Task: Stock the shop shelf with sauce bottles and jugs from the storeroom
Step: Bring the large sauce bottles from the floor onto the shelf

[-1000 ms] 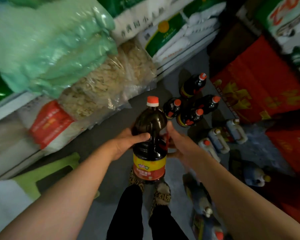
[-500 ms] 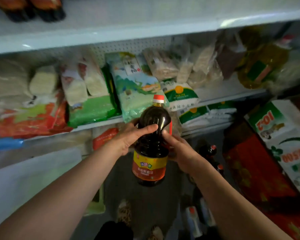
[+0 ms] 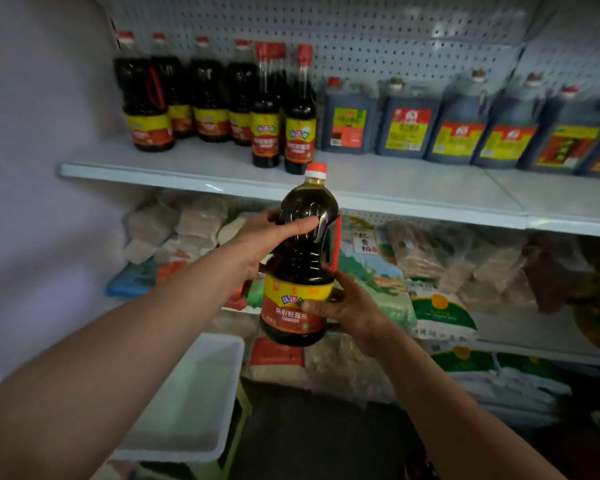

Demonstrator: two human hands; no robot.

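Note:
I hold a dark sauce bottle (image 3: 300,261) with an orange-red cap and a red and yellow label upright in front of the shelves. My left hand (image 3: 274,237) grips its upper shoulder. My right hand (image 3: 347,306) grips the lower body at the label. Above and behind it runs the white shelf (image 3: 413,192) with a pegboard back. Several matching sauce bottles (image 3: 194,98) stand at its left end, two taller bottles (image 3: 284,119) sit nearer the front edge, and several dark square jugs (image 3: 465,129) fill the right side.
The shelf below holds bagged rice and noodles (image 3: 440,299). A white plastic tray (image 3: 191,400) sits low on the left. A plain wall (image 3: 32,202) closes the left side. The front strip of the sauce shelf is bare between the bottles and the edge.
My view has swung up from the floor to the sauce shelf. The bottle has risen with both hands, and my right hand has slid down from the handle to the label.

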